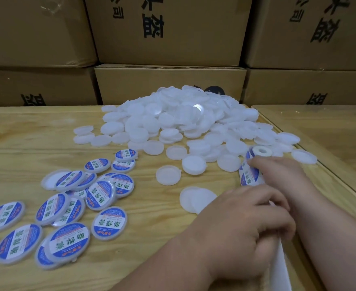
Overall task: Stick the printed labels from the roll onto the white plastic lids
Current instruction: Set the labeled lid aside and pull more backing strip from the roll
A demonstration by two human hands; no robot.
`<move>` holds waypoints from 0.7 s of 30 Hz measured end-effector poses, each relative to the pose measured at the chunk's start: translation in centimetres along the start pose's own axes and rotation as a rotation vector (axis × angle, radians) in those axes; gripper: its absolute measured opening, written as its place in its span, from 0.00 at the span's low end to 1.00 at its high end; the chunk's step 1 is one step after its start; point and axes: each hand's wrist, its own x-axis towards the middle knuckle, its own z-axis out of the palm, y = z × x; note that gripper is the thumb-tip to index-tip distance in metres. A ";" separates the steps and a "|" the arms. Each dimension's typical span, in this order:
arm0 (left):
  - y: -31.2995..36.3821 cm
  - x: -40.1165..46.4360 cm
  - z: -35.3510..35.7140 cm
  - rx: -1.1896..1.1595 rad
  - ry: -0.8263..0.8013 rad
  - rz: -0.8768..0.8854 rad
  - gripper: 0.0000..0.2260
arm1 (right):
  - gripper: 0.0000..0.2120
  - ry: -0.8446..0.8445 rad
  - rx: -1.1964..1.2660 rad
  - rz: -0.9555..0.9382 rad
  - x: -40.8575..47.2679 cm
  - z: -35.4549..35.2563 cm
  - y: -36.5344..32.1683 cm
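- Nearest us, our left hand (pixel 248 219) curls its fingers round the white backing strip (pixel 282 267) that trails down toward the near edge of the pale wooden table (pixel 131 259).
- Just beyond, our right hand (pixel 282 175) rests on the roll of blue-and-white printed labels (pixel 251 171), its fingers bent over it; we cannot tell how firmly they grip.
- A bare white round plastic lid (pixel 196 199) lies touching the left hand; open tabletop lies to its left.
- To the left, labelled lids (pixel 68 211) lie scattered and overlapping, printed sides up.
- To the right, a seam divides this table from a second wooden table (pixel 330 122).
- Farther back rises a heap of unlabelled white lids (pixel 183 118).
- Behind stand stacked brown cardboard boxes (pixel 168 30) with black print.
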 end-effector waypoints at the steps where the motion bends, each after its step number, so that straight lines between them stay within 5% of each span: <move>1: -0.2 0.1 -0.1 0.026 0.014 -0.035 0.13 | 0.10 -0.015 0.004 0.015 0.1 -0.2 0.1; 4: -1.4 0.1 -0.7 0.189 0.053 -0.270 0.22 | 0.13 -0.066 0.082 0.066 0.5 -0.7 0.4; 8: -3.1 -0.5 -1.1 0.385 -0.166 -0.507 0.30 | 0.07 -0.081 0.142 0.081 1.0 -1.1 0.7; 16: -3.8 -0.6 -0.9 0.448 -0.137 -0.530 0.27 | 0.07 -0.117 0.105 0.039 0.9 -0.6 0.7; 21: -4.1 -0.9 -1.9 0.380 -0.202 -0.526 0.41 | 0.12 -0.173 0.100 0.001 0.5 -0.8 0.6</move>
